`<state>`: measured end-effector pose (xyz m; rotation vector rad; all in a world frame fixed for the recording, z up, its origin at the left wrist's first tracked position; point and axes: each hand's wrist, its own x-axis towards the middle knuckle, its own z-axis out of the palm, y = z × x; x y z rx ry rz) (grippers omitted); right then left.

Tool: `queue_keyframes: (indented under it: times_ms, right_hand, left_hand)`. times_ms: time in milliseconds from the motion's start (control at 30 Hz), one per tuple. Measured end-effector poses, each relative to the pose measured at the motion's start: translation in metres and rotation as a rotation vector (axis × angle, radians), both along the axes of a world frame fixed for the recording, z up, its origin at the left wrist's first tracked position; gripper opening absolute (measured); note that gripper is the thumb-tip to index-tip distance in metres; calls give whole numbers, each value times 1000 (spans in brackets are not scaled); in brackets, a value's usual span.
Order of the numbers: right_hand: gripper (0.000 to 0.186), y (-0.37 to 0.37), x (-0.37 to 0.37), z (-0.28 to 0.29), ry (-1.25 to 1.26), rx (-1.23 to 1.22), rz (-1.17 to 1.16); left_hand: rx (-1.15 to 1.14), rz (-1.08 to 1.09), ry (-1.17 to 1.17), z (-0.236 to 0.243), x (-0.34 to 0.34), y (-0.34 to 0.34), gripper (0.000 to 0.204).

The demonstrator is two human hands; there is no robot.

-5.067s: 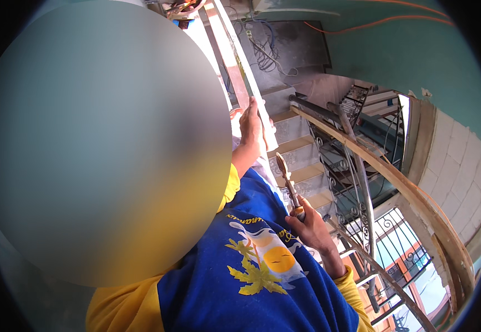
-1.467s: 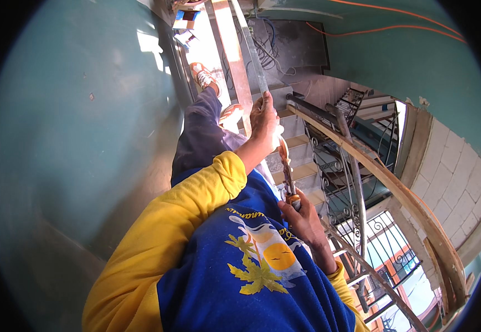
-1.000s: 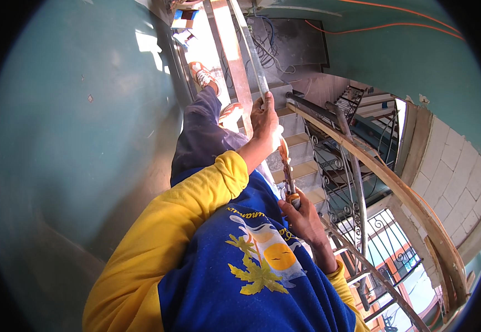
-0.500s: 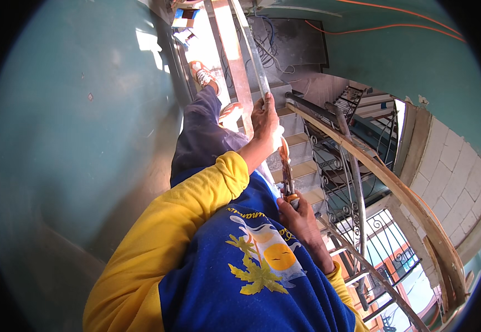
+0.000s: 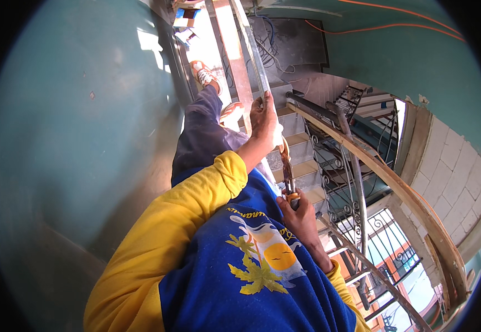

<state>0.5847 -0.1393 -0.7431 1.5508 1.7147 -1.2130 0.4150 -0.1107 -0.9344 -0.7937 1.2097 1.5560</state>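
A long, narrow, pale metal strip [image 5: 255,52] runs from the top of the view down to my left hand [image 5: 263,123]. That hand is closed round its near end, thumb laid along the strip. Close by my belly, my right hand [image 5: 301,217] is wrapped round the handle of what looks like rusty metal snips [image 5: 287,166]. Some orange shows on the handle. The upper part of the tool points up at my left palm, and a glare there hides whether it touches the strip.
Stairs [image 5: 301,152] descend beside my legs. A curved wooden handrail [image 5: 387,171] and wrought-iron balusters [image 5: 345,213] stand to the right. A wooden plank [image 5: 233,61] lies near my shoes [image 5: 204,74]. Cables [image 5: 268,50] lie on the landing; a green wall [image 5: 74,138] rises at left.
The metal strip has turned and shifted slightly, with its ridged edge now showing. Both hands keep their grips and have hardly moved.
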Motion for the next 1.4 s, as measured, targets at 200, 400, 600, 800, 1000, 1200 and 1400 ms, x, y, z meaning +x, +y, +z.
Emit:
queue_keyframes:
  times_ms: [200, 400, 600, 800, 1000, 1200, 1400]
  right_hand:
    - [56, 12, 2, 4, 20, -315, -216]
    - [76, 16, 0, 15, -29, -309, -79]
    - [68, 13, -5, 13, -16, -260, -59]
    - [46, 9, -18, 16, -4, -262, -150]
    - [43, 8, -21, 13, 9, -244, -153]
    - [44, 9, -22, 12, -24, -215, -109]
    - [45, 5, -10, 3, -37, -185, -100]
  left_hand:
    - [251, 60, -160, -23, -14, -16, 42]
    - [378, 53, -128, -19, -30, -19, 36]
    - [287, 78, -134, -13, -23, -15, 41]
    - [221, 13, -75, -11, -21, -15, 39]
    - [198, 5, -62, -11, -19, -14, 37]
    - [168, -16, -50, -10, -17, -13, 37]
    - [169, -15, -47, -11, -13, -12, 36]
